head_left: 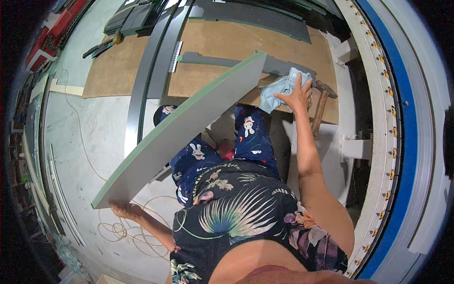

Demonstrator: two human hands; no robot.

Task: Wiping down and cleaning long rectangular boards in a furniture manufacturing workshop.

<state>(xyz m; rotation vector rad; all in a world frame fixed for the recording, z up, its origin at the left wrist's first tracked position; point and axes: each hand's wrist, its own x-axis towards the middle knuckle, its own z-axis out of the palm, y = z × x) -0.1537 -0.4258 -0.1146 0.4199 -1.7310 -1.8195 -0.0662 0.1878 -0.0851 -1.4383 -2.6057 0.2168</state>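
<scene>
My left hand (124, 208) grips the near lower end of a long grey board with a green edge (184, 128). The board slants up and away, and its far end rests over the brown work surface (222, 42). My right hand (299, 96) reaches forward and presses on a light blue cloth (279, 90) at the near edge of that surface. A hammer with a wooden handle (321, 106) lies just right of my right hand.
Grey strips and cut grey pieces (255, 16) lie on the brown surface. A long metal rail (151, 71) runs across it. Pliers (101, 47) lie at the far left. A white cable (123, 229) coils on the floor. A curved white and blue panel (397, 142) stands at right.
</scene>
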